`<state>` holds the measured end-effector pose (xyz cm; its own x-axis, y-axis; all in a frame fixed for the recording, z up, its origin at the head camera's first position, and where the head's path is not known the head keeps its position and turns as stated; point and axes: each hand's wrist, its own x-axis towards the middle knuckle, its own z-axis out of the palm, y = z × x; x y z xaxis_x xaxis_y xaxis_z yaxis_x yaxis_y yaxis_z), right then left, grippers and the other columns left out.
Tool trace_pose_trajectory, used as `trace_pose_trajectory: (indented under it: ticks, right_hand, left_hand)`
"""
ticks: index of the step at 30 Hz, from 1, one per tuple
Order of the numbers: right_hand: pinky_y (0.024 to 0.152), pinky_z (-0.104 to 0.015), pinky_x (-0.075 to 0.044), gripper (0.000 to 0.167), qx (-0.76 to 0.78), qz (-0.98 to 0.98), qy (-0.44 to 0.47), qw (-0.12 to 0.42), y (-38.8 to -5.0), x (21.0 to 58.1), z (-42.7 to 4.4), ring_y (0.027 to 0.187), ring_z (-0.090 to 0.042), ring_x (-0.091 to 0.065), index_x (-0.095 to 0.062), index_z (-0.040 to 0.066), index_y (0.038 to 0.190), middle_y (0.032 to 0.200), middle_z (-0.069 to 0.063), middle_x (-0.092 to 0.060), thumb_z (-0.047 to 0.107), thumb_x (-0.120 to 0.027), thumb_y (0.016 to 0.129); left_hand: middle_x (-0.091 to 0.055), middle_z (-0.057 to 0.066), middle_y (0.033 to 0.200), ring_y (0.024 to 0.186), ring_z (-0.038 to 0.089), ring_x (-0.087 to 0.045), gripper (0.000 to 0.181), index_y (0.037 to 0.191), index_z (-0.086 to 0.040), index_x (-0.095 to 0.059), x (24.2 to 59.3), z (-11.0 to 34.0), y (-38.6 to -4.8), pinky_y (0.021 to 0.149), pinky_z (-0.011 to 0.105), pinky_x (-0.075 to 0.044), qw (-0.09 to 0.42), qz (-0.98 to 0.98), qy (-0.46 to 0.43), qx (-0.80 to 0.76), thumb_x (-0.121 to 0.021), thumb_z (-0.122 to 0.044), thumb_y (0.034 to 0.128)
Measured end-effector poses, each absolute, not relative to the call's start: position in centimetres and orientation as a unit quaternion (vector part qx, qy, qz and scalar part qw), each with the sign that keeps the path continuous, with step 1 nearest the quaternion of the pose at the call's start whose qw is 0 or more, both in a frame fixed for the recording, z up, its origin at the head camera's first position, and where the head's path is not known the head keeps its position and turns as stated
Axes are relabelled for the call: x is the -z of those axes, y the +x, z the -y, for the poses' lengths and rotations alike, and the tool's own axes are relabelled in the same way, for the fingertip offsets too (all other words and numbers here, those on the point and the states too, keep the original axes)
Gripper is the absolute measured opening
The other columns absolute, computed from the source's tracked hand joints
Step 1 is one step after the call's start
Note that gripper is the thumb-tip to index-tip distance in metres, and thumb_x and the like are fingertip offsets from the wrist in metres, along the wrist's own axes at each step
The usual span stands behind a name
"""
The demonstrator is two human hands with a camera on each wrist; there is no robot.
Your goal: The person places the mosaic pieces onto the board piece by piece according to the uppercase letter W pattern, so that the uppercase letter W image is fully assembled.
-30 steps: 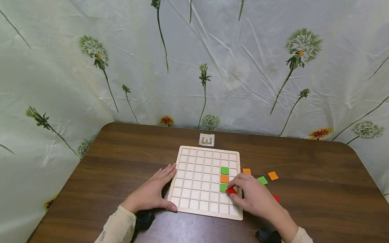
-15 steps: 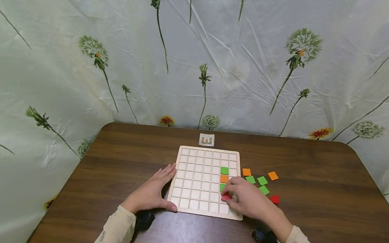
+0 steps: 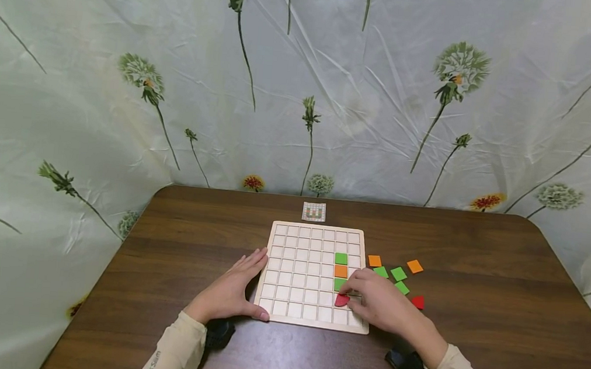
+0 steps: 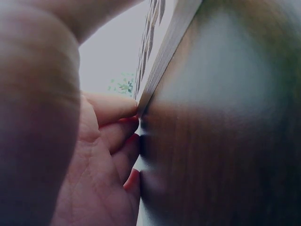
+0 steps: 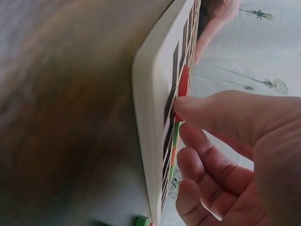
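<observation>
A pale wooden grid board (image 3: 295, 279) lies on the table. In one of its columns sit a green square tile (image 3: 340, 259), an orange square tile (image 3: 340, 271) and another green tile (image 3: 339, 284), one below the other. Just below them, my right hand (image 3: 382, 300) pinches a red tile (image 3: 341, 300) with a curved edge, over a cell of the grid. The right wrist view shows the thumb against this red tile (image 5: 183, 82). My left hand (image 3: 230, 293) rests along the board's left edge, fingers extended and thumb at the near left corner.
Right of the board lie loose tiles: orange ones (image 3: 415, 266), several green ones (image 3: 399, 274) and a red one (image 3: 417, 302). A small card (image 3: 314, 212) with a printed grid pattern lies beyond the board. A flowered cloth (image 3: 262, 88) hangs behind the table (image 3: 497, 296).
My right hand has carried the red tile down and left, from beside the lower green tile to the cell below it. The left hand has stayed in place.
</observation>
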<state>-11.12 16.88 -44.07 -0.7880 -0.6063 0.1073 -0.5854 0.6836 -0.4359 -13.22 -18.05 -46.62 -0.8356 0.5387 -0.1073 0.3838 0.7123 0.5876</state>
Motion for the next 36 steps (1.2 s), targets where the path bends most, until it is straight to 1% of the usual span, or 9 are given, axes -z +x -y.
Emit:
trace_pose_trajectory:
  ticks: [4, 9, 13, 18, 22, 27, 32, 36]
  right_hand:
    - [0.072, -0.026, -0.052, 0.014, 0.225, -0.919, -0.323, 0.020, -11.1, 44.2, -16.9, 0.085, -0.008, -0.055, -0.078, 0.017, 0.097, 0.092, 0.010, -0.063, 0.008, -0.077, 0.086]
    - [0.072, -0.027, -0.053, 0.013, 0.226, -0.918, -0.327, 0.005, -11.2, 44.4, -16.7, 0.085, -0.009, -0.056, -0.078, 0.016, 0.095, 0.090, 0.010, -0.063, 0.007, -0.077, 0.085]
    - [0.071, -0.026, -0.051, 0.013, 0.229, -0.922, -0.313, 0.008, -11.4, 44.5, -16.7, 0.084, -0.008, -0.055, -0.077, 0.016, 0.095, 0.090, 0.010, -0.062, 0.008, -0.076, 0.085]
    - [0.072, -0.029, -0.051, 0.014, 0.236, -0.921, -0.310, 0.011, -11.5, 44.5, -16.6, 0.083, -0.009, -0.055, -0.075, 0.017, 0.094, 0.090, 0.010, -0.062, 0.007, -0.076, 0.086]
    - [0.075, -0.031, -0.052, 0.014, 0.233, -0.924, -0.303, 0.017, -11.5, 44.4, -16.6, 0.085, -0.009, -0.056, -0.075, 0.018, 0.095, 0.091, 0.011, -0.062, 0.008, -0.076, 0.085]
    - [0.078, -0.031, -0.053, 0.015, 0.238, -0.925, -0.295, 0.009, -11.3, 44.5, -16.9, 0.088, -0.010, -0.057, -0.075, 0.017, 0.096, 0.093, 0.011, -0.063, 0.008, -0.076, 0.085]
    - [0.077, -0.032, -0.053, 0.016, 0.261, -0.921, -0.290, -0.002, -11.0, 44.2, -18.0, 0.088, -0.011, -0.058, -0.073, 0.016, 0.099, 0.096, 0.010, -0.065, 0.008, -0.075, 0.086]
    - [0.075, -0.031, -0.052, 0.016, 0.276, -0.923, -0.268, 0.004, -10.8, 44.1, -19.3, 0.086, -0.011, -0.058, -0.073, 0.015, 0.103, 0.097, 0.010, -0.066, 0.010, -0.076, 0.088]
  left_hand:
    - [-0.013, 0.005, 0.167, 0.154, 0.026, -0.009, 0.129, 0.160, -0.005, -0.020, 46.5, 18.1, -13.1, 0.125, 0.047, -0.009, 0.136, -0.913, 0.253, -0.288, -0.086, -0.063, 0.0656]
    - [-0.012, 0.005, 0.167, 0.154, 0.025, -0.009, 0.129, 0.160, -0.006, -0.020, 46.4, 18.1, -13.1, 0.125, 0.046, -0.009, 0.138, -0.914, 0.251, -0.287, -0.086, -0.062, 0.0655]
    - [-0.012, 0.006, 0.167, 0.154, 0.026, -0.009, 0.129, 0.160, -0.006, -0.020, 46.5, 18.1, -13.1, 0.125, 0.046, -0.010, 0.136, -0.914, 0.251, -0.287, -0.087, -0.062, 0.0651]
    - [-0.013, 0.006, 0.167, 0.154, 0.025, -0.010, 0.129, 0.160, -0.006, -0.021, 46.6, 18.1, -13.1, 0.125, 0.045, -0.010, 0.133, -0.915, 0.252, -0.286, -0.086, -0.063, 0.0647]
    - [-0.013, 0.005, 0.167, 0.154, 0.025, -0.009, 0.129, 0.160, -0.007, -0.021, 46.6, 18.0, -13.1, 0.125, 0.045, -0.010, 0.132, -0.915, 0.254, -0.284, -0.085, -0.065, 0.0649]
    - [-0.013, 0.005, 0.167, 0.154, 0.025, -0.010, 0.129, 0.160, -0.006, -0.021, 46.5, 18.0, -13.1, 0.125, 0.046, -0.009, 0.132, -0.913, 0.256, -0.288, -0.086, -0.064, 0.0651]
    - [-0.013, 0.007, 0.167, 0.154, 0.026, -0.011, 0.128, 0.160, -0.004, -0.022, 46.5, 18.0, -13.1, 0.124, 0.047, -0.010, 0.128, -0.911, 0.262, -0.291, -0.086, -0.063, 0.0653]
    - [-0.014, 0.010, 0.167, 0.153, 0.029, -0.012, 0.128, 0.159, -0.002, -0.022, 46.7, 18.1, -13.2, 0.124, 0.050, -0.011, 0.122, -0.911, 0.265, -0.290, -0.086, -0.062, 0.0656]
